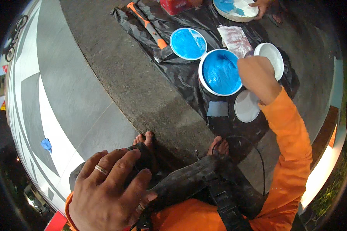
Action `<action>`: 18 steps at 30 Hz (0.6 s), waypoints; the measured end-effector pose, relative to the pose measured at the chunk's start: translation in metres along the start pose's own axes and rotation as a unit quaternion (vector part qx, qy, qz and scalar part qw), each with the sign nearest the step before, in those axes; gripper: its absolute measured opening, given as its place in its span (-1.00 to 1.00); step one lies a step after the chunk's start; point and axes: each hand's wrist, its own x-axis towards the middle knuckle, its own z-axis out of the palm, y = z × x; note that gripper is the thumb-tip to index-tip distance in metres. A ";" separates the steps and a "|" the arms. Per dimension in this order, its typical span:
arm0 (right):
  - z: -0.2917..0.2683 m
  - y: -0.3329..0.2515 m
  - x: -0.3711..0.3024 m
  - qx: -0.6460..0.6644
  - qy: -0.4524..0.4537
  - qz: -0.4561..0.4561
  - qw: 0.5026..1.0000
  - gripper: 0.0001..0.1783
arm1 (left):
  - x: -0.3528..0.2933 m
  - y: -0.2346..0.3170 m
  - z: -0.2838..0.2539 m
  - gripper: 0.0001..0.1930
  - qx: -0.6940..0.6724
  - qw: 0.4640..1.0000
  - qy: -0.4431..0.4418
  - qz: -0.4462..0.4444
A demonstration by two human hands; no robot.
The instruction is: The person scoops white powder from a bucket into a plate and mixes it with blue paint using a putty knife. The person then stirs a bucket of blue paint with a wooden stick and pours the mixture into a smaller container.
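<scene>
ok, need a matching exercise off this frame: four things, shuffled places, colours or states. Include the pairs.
Things
1. Left hand
2. Right hand
3. Bucket
4. Long-handled tool

Places, colours, states
A. At the bucket's right side in the picture
B. Orange and grey along its handle
C. Wears a ring
D. Contains blue paint

Pairs: 1-C, 2-A, 3-D, 4-B

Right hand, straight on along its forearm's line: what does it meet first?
Most likely the stained white cloth, just beyond the upper right edge of the blue paint bucket, which the right hand overlaps in view. Depth is unclear, so it may pass above.
</scene>
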 end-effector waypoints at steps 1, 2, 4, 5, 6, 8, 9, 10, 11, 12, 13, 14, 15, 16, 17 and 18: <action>-0.005 0.001 -0.006 -0.008 0.001 -0.014 1.000 -0.92 | -0.003 -0.002 0.002 -0.54 -0.003 1.000 0.005 0.003; -0.012 0.001 -0.011 -0.016 0.002 -0.028 0.999 -0.92 | -0.006 -0.004 0.004 -0.55 -0.005 1.000 0.011 0.006; -0.035 -0.002 -0.024 -0.016 0.041 -0.029 0.999 -0.88 | -0.005 -0.002 0.002 -0.56 -0.006 1.000 -0.001 -0.004; -0.044 -0.002 -0.025 -0.014 0.061 -0.031 0.998 -0.85 | -0.004 0.000 0.002 -0.57 -0.006 1.000 -0.008 -0.010; -0.050 -0.003 -0.023 -0.019 0.061 -0.024 0.998 -0.85 | -0.003 0.000 0.003 -0.57 -0.005 1.000 0.004 -0.003; -0.059 -0.011 -0.018 -0.025 0.064 -0.013 0.998 -0.85 | -0.001 0.003 0.005 -0.57 0.000 1.000 0.026 0.008; -0.061 -0.012 -0.015 -0.022 0.066 -0.020 0.997 -0.87 | -0.001 0.002 0.004 -0.57 -0.003 1.000 0.027 0.009; -0.059 -0.011 -0.008 -0.018 0.068 -0.028 0.997 -0.88 | 0.000 0.002 0.004 -0.57 -0.006 1.000 0.027 0.008; -0.056 -0.009 0.000 -0.013 0.070 -0.035 0.997 -0.89 | 0.000 0.002 0.003 -0.58 -0.009 1.000 0.028 0.008; -0.046 -0.008 0.010 -0.013 0.086 -0.045 0.995 -0.89 | 0.000 0.003 0.003 -0.58 -0.008 1.000 0.028 0.003; -0.034 -0.004 0.019 -0.016 0.099 -0.052 0.994 -0.89 | -0.001 0.004 0.003 -0.58 -0.008 1.000 0.029 0.002; -0.027 0.001 0.025 -0.019 0.113 -0.059 0.992 -0.89 | -0.001 0.004 0.003 -0.58 -0.009 1.000 0.029 0.001; -0.025 0.005 0.028 -0.021 0.108 -0.048 0.993 -0.89 | -0.001 0.004 0.003 -0.58 -0.008 1.000 0.027 -0.001; -0.022 0.009 0.031 -0.025 0.104 -0.036 0.994 -0.90 | -0.001 0.005 0.002 -0.58 -0.007 1.000 0.024 -0.003; -0.020 0.012 0.032 -0.029 0.098 -0.023 0.994 -0.90 | -0.001 0.005 0.002 -0.58 -0.006 1.000 0.022 -0.004; -0.018 0.012 0.031 -0.033 0.078 -0.008 0.996 -0.90 | 0.000 0.005 0.002 -0.58 -0.007 1.000 0.021 -0.006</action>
